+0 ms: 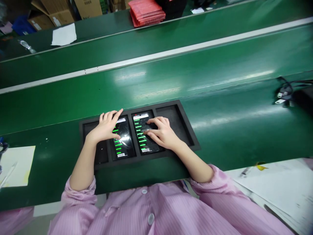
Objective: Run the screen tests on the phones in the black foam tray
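Observation:
Two smartphones lie face up in neighbouring compartments of a black foam tray (189, 130), their lit dark screens listing green lines of text. Over the left smartphone (123, 145) is my left hand (106, 127), fingers spread, its thumb on or just above the screen and its fingertips past the tray's far edge. My right hand (163, 132) reaches in from the right over the other smartphone (144, 142). Its index finger and thumb are apart, with their tips at the screen; the remaining fingers are bent. Neither hand holds anything. Whether the fingertips touch the glass, I cannot tell.
Behind the tray runs a green conveyor belt (158, 83) with a pale rail (146, 58). Red packets (146, 13) and cardboard boxes (58, 11) are at the back. Cables (285, 93) lie at right. Papers (18, 164) with a pen lie left, more sheets (276, 182) at lower right.

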